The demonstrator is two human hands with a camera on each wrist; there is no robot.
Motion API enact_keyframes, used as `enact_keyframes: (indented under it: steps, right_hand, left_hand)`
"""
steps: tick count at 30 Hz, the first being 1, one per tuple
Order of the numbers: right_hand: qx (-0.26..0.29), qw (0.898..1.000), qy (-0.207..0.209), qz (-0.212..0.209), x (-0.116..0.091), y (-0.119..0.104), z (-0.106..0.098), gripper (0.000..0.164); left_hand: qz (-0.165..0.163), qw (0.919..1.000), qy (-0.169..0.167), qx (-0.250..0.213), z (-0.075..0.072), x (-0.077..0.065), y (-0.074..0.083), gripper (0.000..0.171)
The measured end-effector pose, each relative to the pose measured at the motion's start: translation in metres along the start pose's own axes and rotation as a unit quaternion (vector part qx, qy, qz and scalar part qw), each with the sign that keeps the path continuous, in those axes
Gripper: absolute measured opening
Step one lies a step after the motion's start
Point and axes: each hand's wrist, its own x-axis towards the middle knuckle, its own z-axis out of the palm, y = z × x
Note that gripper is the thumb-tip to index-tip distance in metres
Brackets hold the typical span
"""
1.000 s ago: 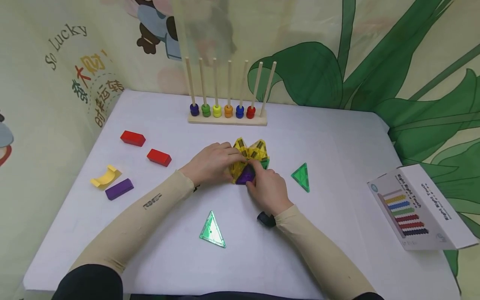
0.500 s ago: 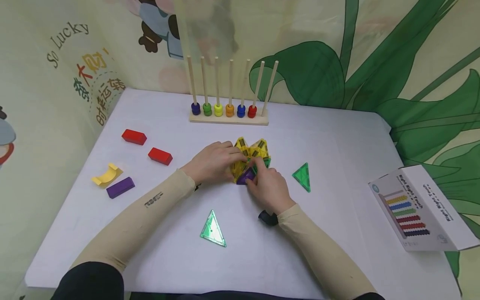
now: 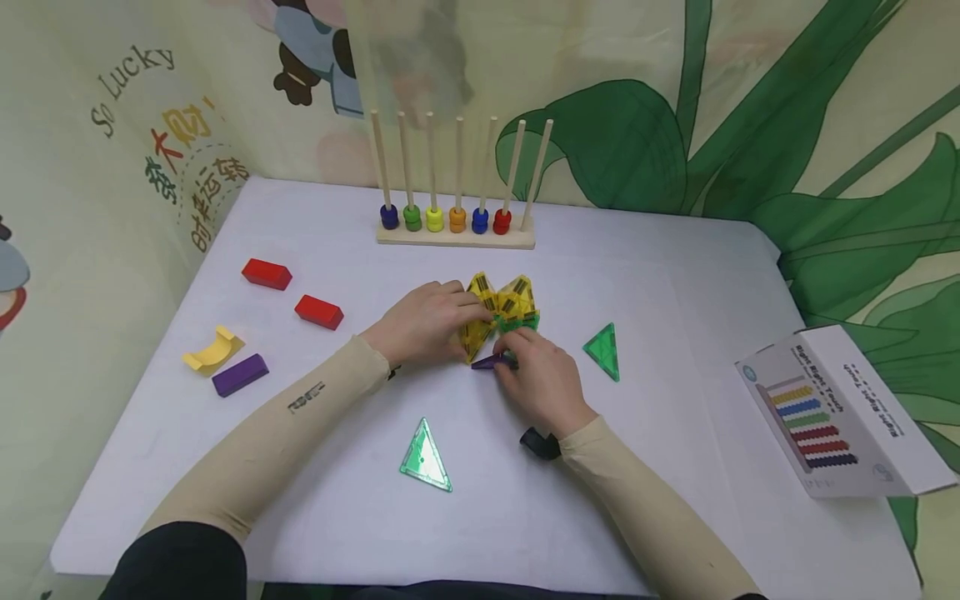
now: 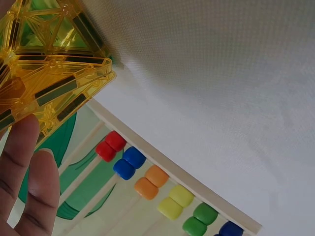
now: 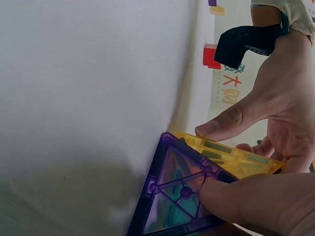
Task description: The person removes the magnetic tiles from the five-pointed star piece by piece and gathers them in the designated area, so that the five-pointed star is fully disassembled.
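My left hand [image 3: 429,323] grips the left side of a cluster of yellow magnetic tiles [image 3: 516,298]; in the left wrist view its fingertips touch the lower edge of the yellow tiles [image 4: 64,91]. Green tile [image 3: 528,322] shows at the cluster's right. Close in front, my right hand [image 3: 546,377] pinches a purple triangular magnetic tile [image 3: 486,362], seen almost edge-on from the head. The right wrist view shows the thumb across this purple triangle [image 5: 160,196], one corner meeting a yellow tile [image 5: 236,161]. Fingers behind the purple tile are hidden.
Loose green triangles lie right of the hands [image 3: 604,352] and nearer the body [image 3: 426,457]. At left are red blocks [image 3: 267,274], a yellow arch [image 3: 214,351] and a purple block [image 3: 240,376]. A peg rack with beads [image 3: 456,237] stands behind; a box [image 3: 840,417] is at right.
The purple tile has tipped outward from the cluster, going from face-on to nearly edge-on in the head view. My right hand has shifted slightly toward the body; the left stays in place.
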Motion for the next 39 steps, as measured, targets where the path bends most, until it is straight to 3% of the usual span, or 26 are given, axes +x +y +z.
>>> enact_keyframes:
  steps: [12,17,20,22,24,28,32,36,39]
  right_hand:
    - [0.05,0.996,-0.072,0.025,-0.002,0.009,0.002,0.022]
    - [0.14,0.977,-0.156,0.049,-0.011,0.01,0.001,0.024]
    - [0.187,0.96,-0.205,0.031,-0.018,0.01,0.004,0.024]
    - [0.198,0.955,-0.222,0.007,-0.023,0.007,0.007,0.024]
    - [0.19,0.956,-0.224,-0.015,-0.027,0.003,0.01,0.023]
    - [0.147,0.968,-0.203,-0.03,-0.032,-0.007,0.015,0.024]
    - [0.105,0.976,-0.186,-0.036,-0.034,-0.011,0.019,0.029]
    - [0.091,0.983,-0.161,-0.005,-0.031,-0.012,0.018,0.034]
    - [0.1,0.988,-0.109,0.041,-0.024,-0.013,0.017,0.045]
  left_hand:
    - [0.001,0.9999,0.003,-0.015,-0.001,-0.002,0.0,0.063]
    - [0.0,0.9997,0.008,-0.022,-0.001,-0.003,-0.001,0.063]
    - [-0.004,0.9995,0.016,-0.027,0.0,-0.003,-0.004,0.062]
    - [-0.012,0.9993,0.018,-0.032,0.0,-0.003,-0.006,0.061]
    - [-0.023,0.9986,0.018,-0.044,0.0,-0.003,-0.008,0.061]
    - [-0.053,0.9951,0.019,-0.081,-0.001,-0.007,-0.014,0.059]
    - [-0.097,0.9871,0.032,-0.124,0.0,-0.015,-0.027,0.048]
    - [-0.135,0.9751,0.044,-0.17,0.004,-0.014,-0.038,0.038]
    - [-0.147,0.9689,0.03,-0.197,0.009,-0.008,-0.042,0.038]
